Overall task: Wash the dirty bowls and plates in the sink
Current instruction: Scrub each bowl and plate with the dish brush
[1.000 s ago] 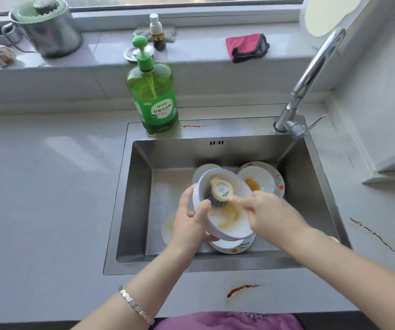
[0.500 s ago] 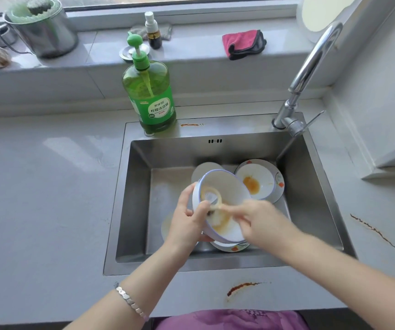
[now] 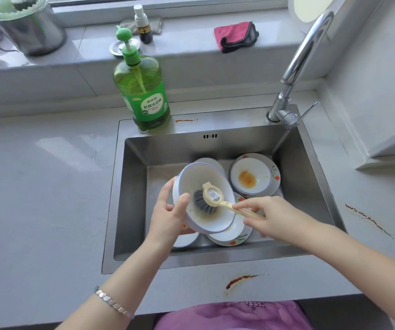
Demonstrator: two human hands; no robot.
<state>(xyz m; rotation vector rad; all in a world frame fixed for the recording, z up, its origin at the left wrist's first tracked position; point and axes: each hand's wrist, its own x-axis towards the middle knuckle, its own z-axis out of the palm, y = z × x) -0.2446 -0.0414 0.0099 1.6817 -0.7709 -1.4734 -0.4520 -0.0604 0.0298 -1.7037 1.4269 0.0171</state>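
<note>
A purple garment (image 3: 234,315) is showing at the bottom edge, just below the grey countertop (image 3: 48,210); a rust-coloured streak (image 3: 239,279) is lying along the counter's front lip; a silver bracelet (image 3: 113,303) is sitting on the left wrist. Over the steel sink (image 3: 132,186) the left hand (image 3: 167,215) is gripping a blue-rimmed white bowl (image 3: 198,178), thumb curled over its near edge and fingers behind it, and is tilting the opening toward the camera above the stacked dishes. The right hand (image 3: 270,215) is pinching the cream handle of a dish brush (image 3: 215,198) between thumb and fingers; the grey bristles are pressing against the bowl's inside, where yellowish smears are showing low on the wall. Beneath the bowl a floral plate (image 3: 229,236) is lying in the sink; farther back, to the right, a small dish (image 3: 260,172) with an orange stain is resting on another flowered plate. A green soap bottle (image 3: 144,96) is standing on the sink's back rim and a chrome faucet (image 3: 306,55) is arching over the right corner; beyond, a pink cloth (image 3: 234,36), a spray bottle (image 3: 142,25) and a metal pot (image 3: 29,29) are sitting on the windowsill.
</note>
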